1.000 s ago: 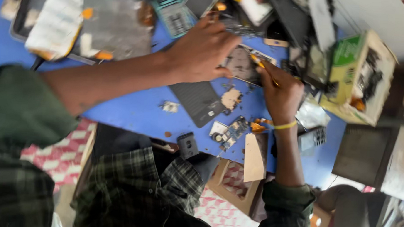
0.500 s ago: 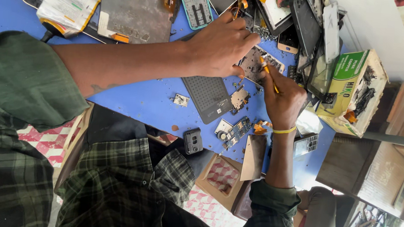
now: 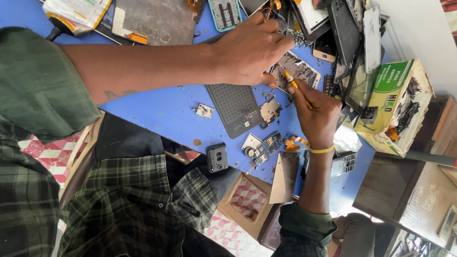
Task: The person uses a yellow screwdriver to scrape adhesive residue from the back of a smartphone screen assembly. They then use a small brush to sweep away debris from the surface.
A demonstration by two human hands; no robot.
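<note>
Hands were both at work over an opened phone body (image 3: 299,70) lying on the blue table (image 3: 152,110) amid loose parts. Left hand (image 3: 250,52) lay across its near end, fingers curled and pressed down, holding it flat. Right hand (image 3: 316,114) pinched a yellow-handled screwdriver (image 3: 297,88) between thumb and fingers, tip set against the phone body. A dark perforated panel (image 3: 234,108) lay just beside, with a small circuit board (image 3: 268,145) near it. A green cardboard box (image 3: 394,107) stood near the table's far edge.
</note>
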